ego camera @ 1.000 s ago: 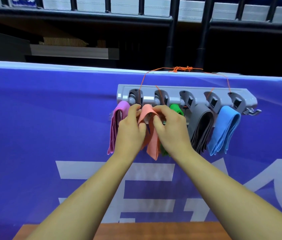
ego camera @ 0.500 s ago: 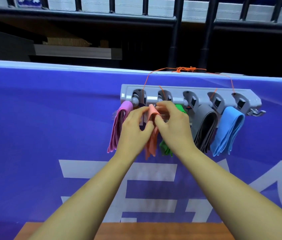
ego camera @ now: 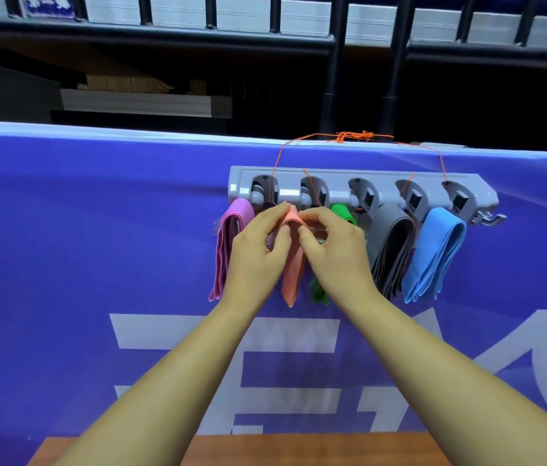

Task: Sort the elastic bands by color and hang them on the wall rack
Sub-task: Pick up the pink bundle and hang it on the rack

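Both hands, left hand (ego camera: 258, 253) and right hand (ego camera: 336, 253), pinch the orange band (ego camera: 294, 267) at the rack (ego camera: 359, 183). Next, hook it on.

Nothing reads outright. The blue banner (ego camera: 97, 264) carries large white strokes of characters, cut off at its lower edge and partly covered. Above its top edge, far left, a small blue sign (ego camera: 51, 5) bears white marks, too blurred to read.
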